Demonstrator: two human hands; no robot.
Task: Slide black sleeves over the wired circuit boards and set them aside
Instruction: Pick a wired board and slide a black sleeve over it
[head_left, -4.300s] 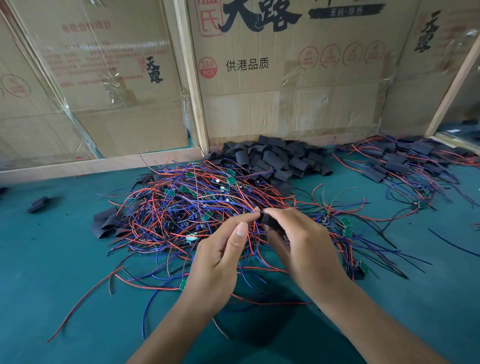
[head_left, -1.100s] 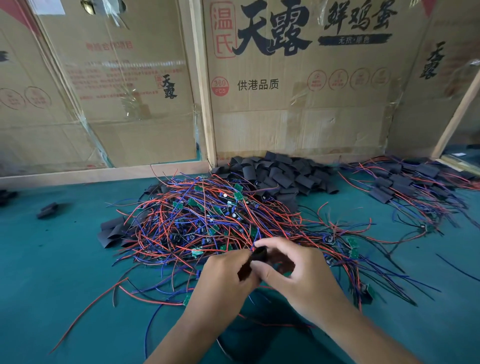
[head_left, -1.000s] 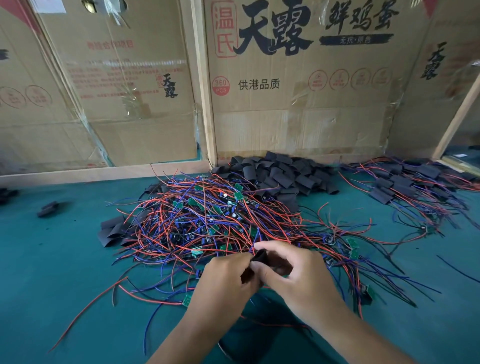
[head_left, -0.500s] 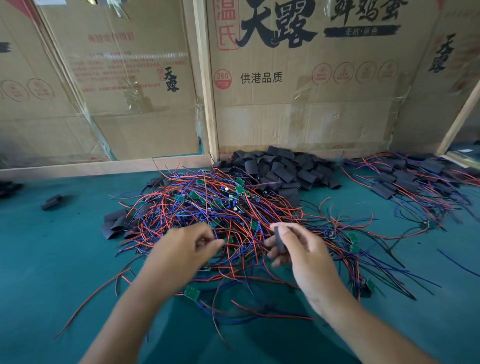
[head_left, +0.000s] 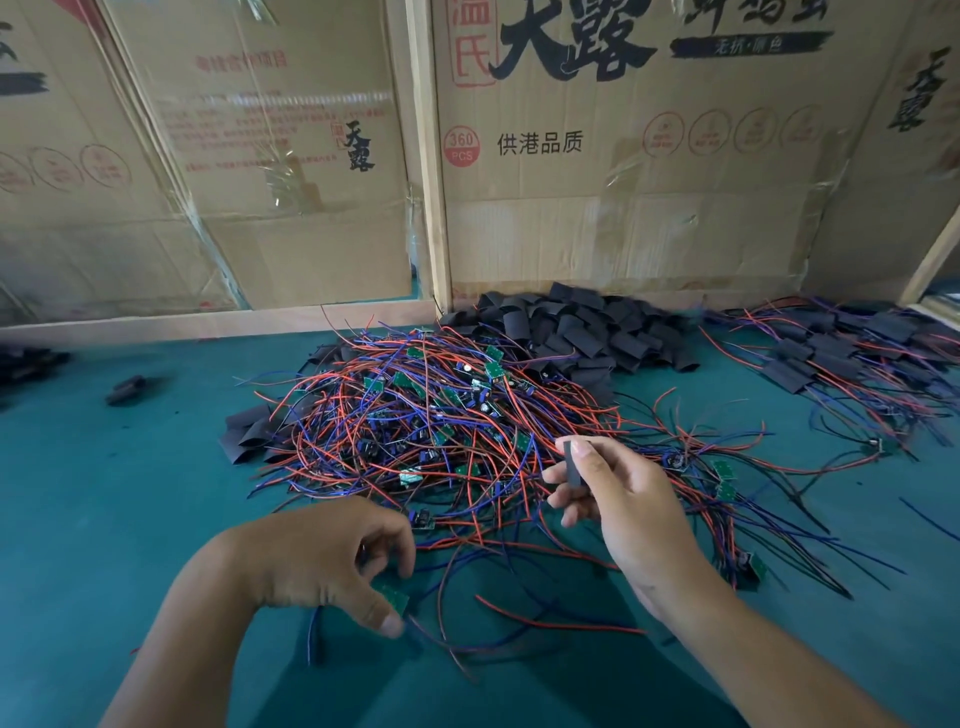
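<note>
Pinching a black sleeve (head_left: 572, 463) upright between thumb and fingers, your right hand (head_left: 623, 506) hung over the near edge of the wire tangle (head_left: 441, 426). Your left hand (head_left: 322, 556) curled its fingers round a green circuit board (head_left: 393, 596) low on the teal desk (head_left: 104, 519). Loose sleeves (head_left: 582, 327) lay heaped behind; finished pieces (head_left: 841, 358) sat far right.

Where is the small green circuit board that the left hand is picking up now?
In the head view, the green circuit board is low and left of centre, pinched by the left hand just above the teal table, near the wire pile.
</note>
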